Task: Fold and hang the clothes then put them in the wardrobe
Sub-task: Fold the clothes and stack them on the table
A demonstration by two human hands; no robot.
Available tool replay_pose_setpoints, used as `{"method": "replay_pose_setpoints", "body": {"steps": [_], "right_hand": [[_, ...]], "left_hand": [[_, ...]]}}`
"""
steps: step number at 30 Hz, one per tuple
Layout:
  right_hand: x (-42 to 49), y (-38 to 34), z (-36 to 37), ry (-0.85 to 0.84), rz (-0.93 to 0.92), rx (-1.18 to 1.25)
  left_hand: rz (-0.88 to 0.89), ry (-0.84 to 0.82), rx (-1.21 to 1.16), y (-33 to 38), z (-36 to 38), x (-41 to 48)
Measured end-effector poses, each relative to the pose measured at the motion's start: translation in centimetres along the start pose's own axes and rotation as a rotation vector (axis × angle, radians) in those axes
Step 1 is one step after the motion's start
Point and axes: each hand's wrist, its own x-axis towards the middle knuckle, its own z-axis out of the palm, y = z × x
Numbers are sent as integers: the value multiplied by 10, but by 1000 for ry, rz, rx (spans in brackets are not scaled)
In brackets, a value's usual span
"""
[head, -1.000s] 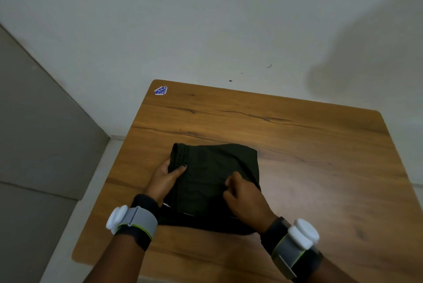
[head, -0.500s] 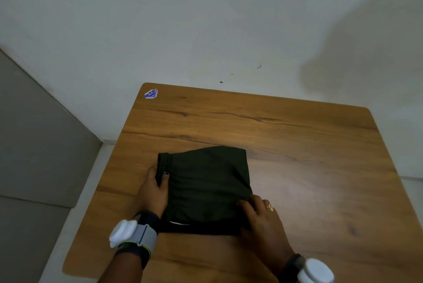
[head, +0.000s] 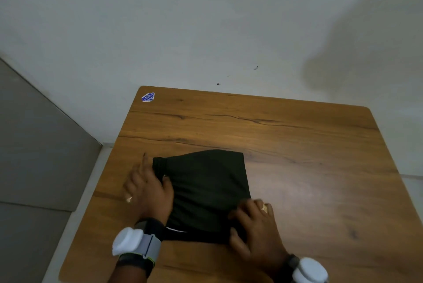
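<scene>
A black garment [head: 206,191], folded into a rough square, lies flat on the wooden table [head: 309,168] near its front. My left hand [head: 148,193] rests palm down at the garment's left edge, fingers spread on the wood and thumb lying on the cloth. My right hand [head: 254,225] is at the near right corner of the garment, its fingers curled over the cloth and its thumb at the front edge, pinching that corner. Both wrists wear bands with white round devices.
The table stands against a pale wall [head: 206,30]. A small blue sticker [head: 148,96] marks its far left corner. Grey floor [head: 34,145] drops away on the left, past the table edge. Bare wood extends to the right of and behind the garment.
My right hand left the top of the garment and went to its near right corner. My left hand's fingers spread out onto the table beside the left edge. The garment lies flatter.
</scene>
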Motion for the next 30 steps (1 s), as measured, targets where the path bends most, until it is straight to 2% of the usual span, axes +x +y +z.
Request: {"method": "replay_pose_setpoints", "body": {"steps": [2,4,6,9,12,18,23,26,30], "right_hand": [[30,-7,0,107,65,73],[62,-11,11,138,89,71],[86,-10,31,28,36,40],[92,14,60,-258,-208,-134],[82,31,72,-347,-293,-220],[79,30,72,-337,-236,-243],[78,41,65,-321,-154,-255],[78,59,57,-297,-57,-280],[73,102,31,-250,182,-306]], "left_hand": [[185,-7,126,28,0,-2],[305,-108,210,43,17,-8],[304,-206,270,37,37,-15],[309,-239,348,4,58,-27],[370,-227,356,-17,56,-34],[370,-240,327,-11,54,-32],[450,-279,354,5,60,-20],[560,-325,356,30,69,-4],[769,-334,339,72,74,5]]}}
